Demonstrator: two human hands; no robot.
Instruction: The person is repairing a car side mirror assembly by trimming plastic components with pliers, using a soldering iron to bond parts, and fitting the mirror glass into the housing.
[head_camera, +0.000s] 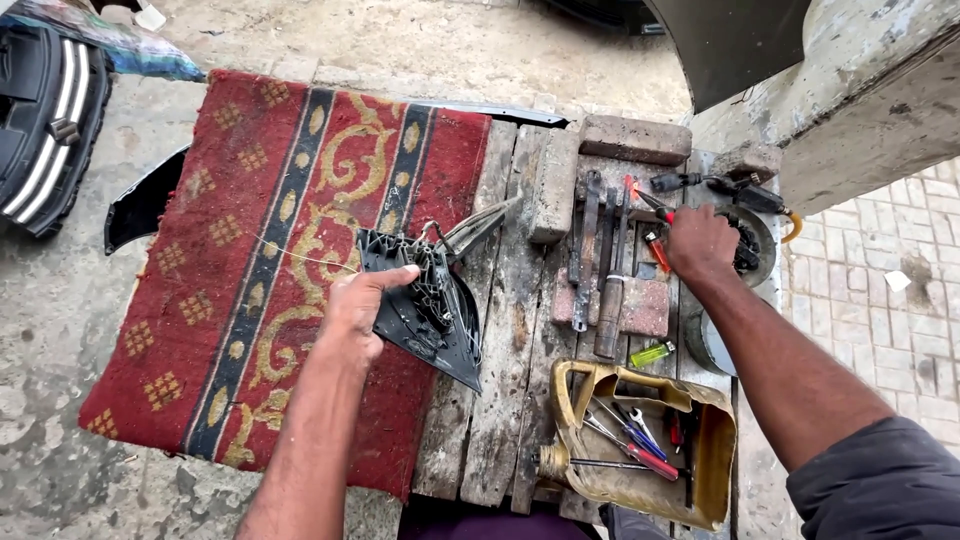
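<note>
Frame centre: left hand (352, 312) clamps a black plastic mirror housing (432, 315) at the red rug's (250, 250) right edge, over bare wooden planks (505, 330). Upper right: right hand (700, 243), fingers curled, reaches among crowded hand tools (600, 260); its grip cannot be told.

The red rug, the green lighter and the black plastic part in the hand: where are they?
red rug (250, 250), head view, patterned middle.
green lighter (652, 353), head view, its body.
black plastic part (435, 320), head view, ribbed inner side.
</note>
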